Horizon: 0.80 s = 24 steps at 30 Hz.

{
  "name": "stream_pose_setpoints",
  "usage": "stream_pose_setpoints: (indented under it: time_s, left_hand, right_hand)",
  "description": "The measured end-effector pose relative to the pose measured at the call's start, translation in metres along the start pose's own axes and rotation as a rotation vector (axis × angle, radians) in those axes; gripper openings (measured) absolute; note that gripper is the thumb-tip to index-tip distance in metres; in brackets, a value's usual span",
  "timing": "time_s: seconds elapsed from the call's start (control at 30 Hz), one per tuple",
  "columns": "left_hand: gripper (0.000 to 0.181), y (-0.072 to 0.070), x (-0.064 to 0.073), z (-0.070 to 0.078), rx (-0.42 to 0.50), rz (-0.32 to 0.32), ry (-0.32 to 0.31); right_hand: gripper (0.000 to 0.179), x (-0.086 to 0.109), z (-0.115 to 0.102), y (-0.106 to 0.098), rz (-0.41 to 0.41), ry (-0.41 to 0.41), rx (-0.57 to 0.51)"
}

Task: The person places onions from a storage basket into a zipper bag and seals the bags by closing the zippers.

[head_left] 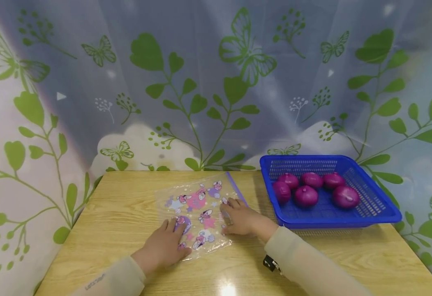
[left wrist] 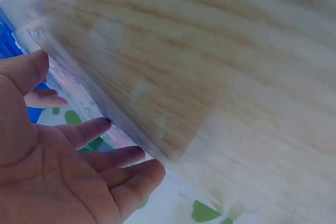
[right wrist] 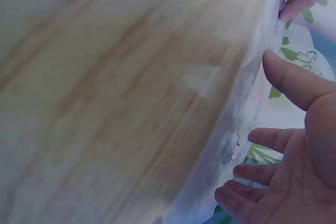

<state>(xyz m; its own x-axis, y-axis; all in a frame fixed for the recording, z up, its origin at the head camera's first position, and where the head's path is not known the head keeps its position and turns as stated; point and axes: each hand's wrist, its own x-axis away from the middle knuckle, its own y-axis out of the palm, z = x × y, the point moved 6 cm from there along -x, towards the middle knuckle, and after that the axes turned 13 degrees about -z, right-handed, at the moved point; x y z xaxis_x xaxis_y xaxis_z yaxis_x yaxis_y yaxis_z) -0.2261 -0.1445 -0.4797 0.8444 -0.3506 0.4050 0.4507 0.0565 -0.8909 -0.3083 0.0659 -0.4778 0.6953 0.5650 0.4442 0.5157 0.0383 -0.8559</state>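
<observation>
A clear plastic zip bag (head_left: 197, 201) printed with pink and purple cartoon figures lies flat on the wooden table, its purple strip toward the right. My left hand (head_left: 164, 244) rests on its lower left part, fingers spread. On the right side, my right hand (head_left: 241, 218) touches the bag with extended fingers. In the left wrist view, the left hand (left wrist: 68, 161) has its fingertips against the bag's surface. The right wrist view shows the right hand (right wrist: 289, 150) with spread fingertips at the bag. Neither hand grips anything.
A blue plastic basket (head_left: 378, 201) stands at the table's right, holding several purple onions (head_left: 306, 196). The wooden table (head_left: 119, 205) meets a patterned curtain (head_left: 201, 82) at the back. A small black item (head_left: 270, 263) hangs by the right sleeve.
</observation>
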Motion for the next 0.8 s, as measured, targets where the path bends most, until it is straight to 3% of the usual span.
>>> stream_pose_setpoints:
  time_s: [0.23, 0.8]
  left_hand:
    - [0.078, 0.0, -0.002, -0.004, 0.057, -0.025, -0.022]
    - [0.079, -0.008, -0.021, -0.013, 0.046, -0.004, -0.051]
  right_hand:
    - [0.081, -0.003, 0.004, 0.007, -0.062, 0.041, -0.041]
    - [0.08, 0.006, -0.002, 0.014, -0.062, 0.059, -0.021]
